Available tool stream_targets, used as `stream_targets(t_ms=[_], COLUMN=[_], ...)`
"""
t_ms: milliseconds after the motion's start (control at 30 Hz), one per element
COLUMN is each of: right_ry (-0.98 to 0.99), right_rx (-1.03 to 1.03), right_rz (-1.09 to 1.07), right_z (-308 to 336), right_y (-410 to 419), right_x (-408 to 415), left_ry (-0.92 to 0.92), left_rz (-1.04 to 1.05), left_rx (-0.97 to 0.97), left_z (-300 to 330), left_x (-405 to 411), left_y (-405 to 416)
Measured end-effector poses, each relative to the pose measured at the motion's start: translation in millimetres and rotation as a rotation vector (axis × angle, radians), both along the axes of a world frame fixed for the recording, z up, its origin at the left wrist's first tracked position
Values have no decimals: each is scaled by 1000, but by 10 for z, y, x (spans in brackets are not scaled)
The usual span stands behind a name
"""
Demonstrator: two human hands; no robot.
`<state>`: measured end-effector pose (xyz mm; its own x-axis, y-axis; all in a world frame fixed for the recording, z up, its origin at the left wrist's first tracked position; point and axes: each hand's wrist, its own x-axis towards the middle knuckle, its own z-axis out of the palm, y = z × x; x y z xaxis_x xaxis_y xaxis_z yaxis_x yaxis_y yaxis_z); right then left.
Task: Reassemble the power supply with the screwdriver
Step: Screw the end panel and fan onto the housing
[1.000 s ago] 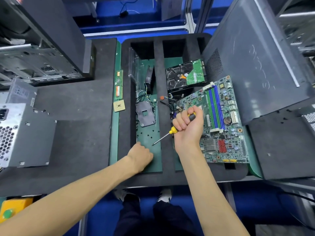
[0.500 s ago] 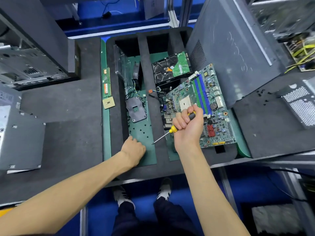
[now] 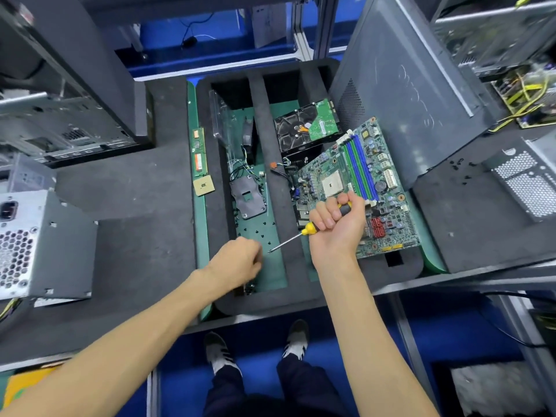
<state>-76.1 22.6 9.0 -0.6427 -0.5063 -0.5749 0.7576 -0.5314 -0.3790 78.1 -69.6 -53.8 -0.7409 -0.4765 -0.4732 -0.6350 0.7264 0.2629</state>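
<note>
**Screwdriver in fist, power supply at the far left**

No writing was legible. The right hand [image 3: 337, 227] gripped the yellow-and-black screwdriver [image 3: 301, 234] in a closed fist, shaft pointing left. The left hand [image 3: 239, 260] was curled over the screws [image 3: 258, 233] in the foam tray [image 3: 270, 164]; whether it held any, I cannot tell. The grey, honeycomb-vented power supply [image 3: 45, 245] sat well left on the mat.

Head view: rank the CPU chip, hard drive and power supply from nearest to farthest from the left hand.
From the left hand:
1. CPU chip, just beyond it, slightly left.
2. Hard drive, beyond and to the right, in the foam tray.
3. Power supply, far left on the mat.
</note>
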Motion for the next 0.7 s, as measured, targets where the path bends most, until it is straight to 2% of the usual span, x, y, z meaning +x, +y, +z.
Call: stream_targets(t_ms=[100, 167, 200, 300, 467, 600, 700], right_ry=[-81, -135, -161, -201, -182, -144, -133], right_rx=[-57, -110, -140, -199, -247, -256, -253], right_rz=[-41, -54, -52, -20, 71, 82, 57], right_z=[51, 98, 125, 210, 377, 468, 470], right_y=[-54, -106, -139, -265, -509, -654, -691], right_x=[28, 67, 100, 258, 636, 850, 895], left_ry=[392, 580, 647, 786, 948, 952, 904], left_rz=[494, 704, 768, 829, 819, 810, 804], left_rx=[401, 660, 729, 749, 633, 563, 614], left_z=[267, 454, 534, 714, 898, 915, 843], left_x=[232, 438, 539, 796, 1128, 1300, 1356], left_y=[-48, -40, -33, -5, -37, -153, -217])
